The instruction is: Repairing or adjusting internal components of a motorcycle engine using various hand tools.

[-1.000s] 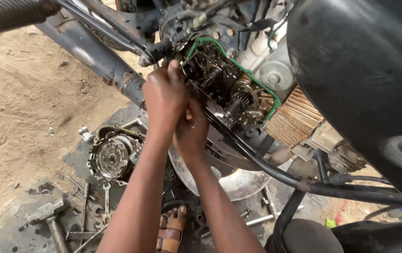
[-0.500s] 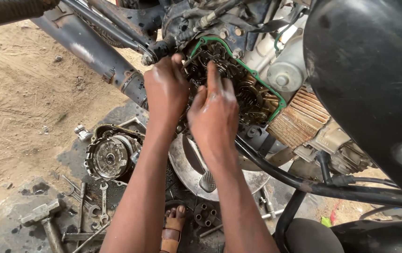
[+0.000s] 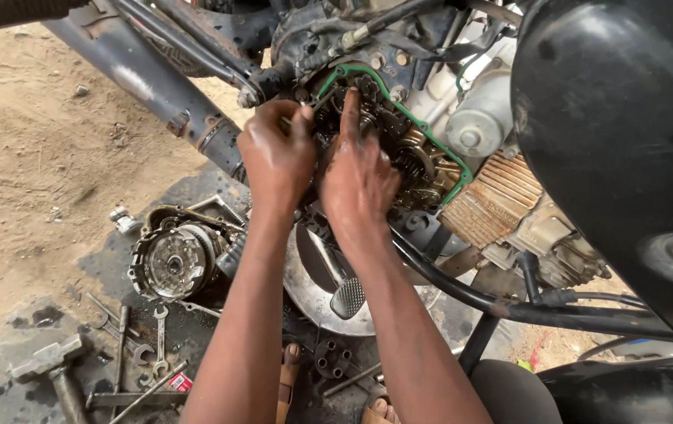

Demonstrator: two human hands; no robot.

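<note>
Both hands were pressed into the open side of a motorcycle engine [image 3: 399, 149], its gears bare inside a green gasket [image 3: 415, 118]. The left hand [image 3: 277, 157] was curled narrow, fingertips pinching something small at the upper left rim of the opening; what it gripped could not be made out. The right hand [image 3: 360, 177] lay flatter, forefinger stretched up onto the gears, holding nothing visible.

A second earlier the two hands had been stacked close together at the rim; half a second earlier the right had spread beside the left, and both had since shifted slightly rightward, deeper over the gear cluster. That suggested the work had moved from the edge into the mechanism itself.

Below the arms hung the footpeg [image 3: 347, 297]. On the oily ground lay the removed clutch [image 3: 171, 263], wrenches [image 3: 157, 341] and a hammer [image 3: 50, 361], well apart from both hands.
</note>
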